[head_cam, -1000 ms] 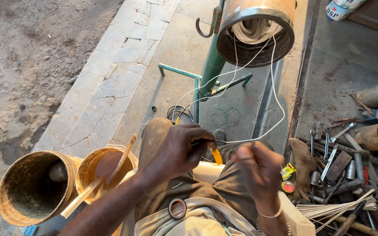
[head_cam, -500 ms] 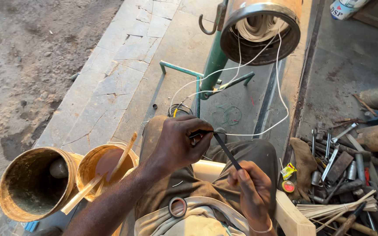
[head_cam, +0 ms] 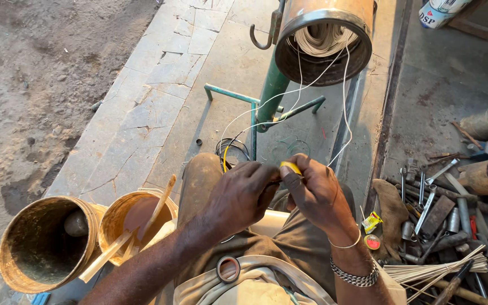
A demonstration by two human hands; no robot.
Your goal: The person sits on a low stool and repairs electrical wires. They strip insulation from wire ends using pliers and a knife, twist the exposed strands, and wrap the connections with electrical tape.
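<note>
My left hand (head_cam: pixel 241 195) and my right hand (head_cam: pixel 314 189) meet over my knees, both pinching a small yellow-sleeved wire end (head_cam: pixel 290 166). Thin white wires (head_cam: pixel 345 96) run from my hands up into a big metal cylinder (head_cam: pixel 324 35), which holds a coil of pale winding. The cylinder sits on a green metal stand (head_cam: pixel 272 93). My right wrist wears metal bracelets. A roll of tape (head_cam: pixel 228 269) lies in my lap.
Two rusty tins (head_cam: pixel 40 243) with wooden sticks (head_cam: pixel 125 237) stand at my left. A heap of spanners, bolts and metal parts (head_cam: pixel 441 220) lies at my right, with a bundle of thin sticks (head_cam: pixel 436 272). Paved slabs and bare dirt lie ahead-left.
My hands were apart, the right drawn back low with a dark tool or wire between them. They have come together and now pinch the yellow wire end.
</note>
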